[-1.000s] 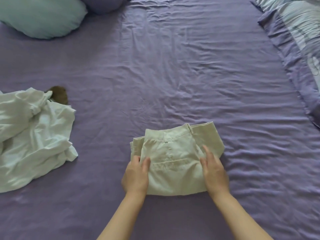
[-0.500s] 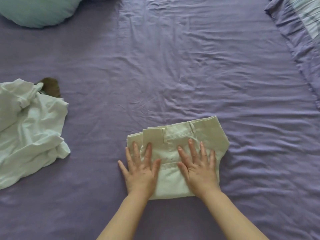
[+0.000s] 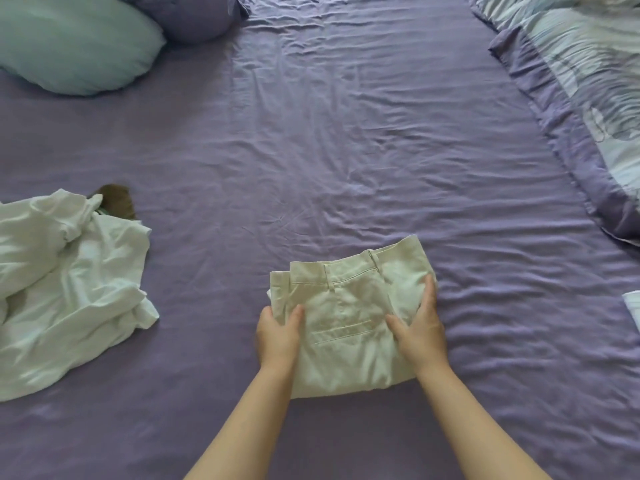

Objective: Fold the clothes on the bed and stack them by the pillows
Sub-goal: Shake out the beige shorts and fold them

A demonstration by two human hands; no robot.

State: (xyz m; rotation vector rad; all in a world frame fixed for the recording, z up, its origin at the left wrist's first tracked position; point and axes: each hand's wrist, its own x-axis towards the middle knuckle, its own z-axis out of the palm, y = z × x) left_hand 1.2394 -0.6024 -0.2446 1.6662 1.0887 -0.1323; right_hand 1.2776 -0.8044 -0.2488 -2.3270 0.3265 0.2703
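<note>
A folded pair of cream trousers lies on the purple bed sheet in front of me, waistband away from me. My left hand grips its left edge, thumb on top and fingers tucked under. My right hand grips the right edge the same way, thumb across the top. A crumpled white garment lies unfolded at the left, with a small brown item peeking from behind it. A light blue pillow and a purple pillow sit at the far left.
A purple and pale blue patterned duvet is bunched along the right side. A bit of white fabric shows at the right edge. Wrinkled bare sheet stretches between the trousers and the pillows.
Half a second ago both palms pressed flat on top of the trousers. Both hands have since slid out to the side edges and taken hold of them.
</note>
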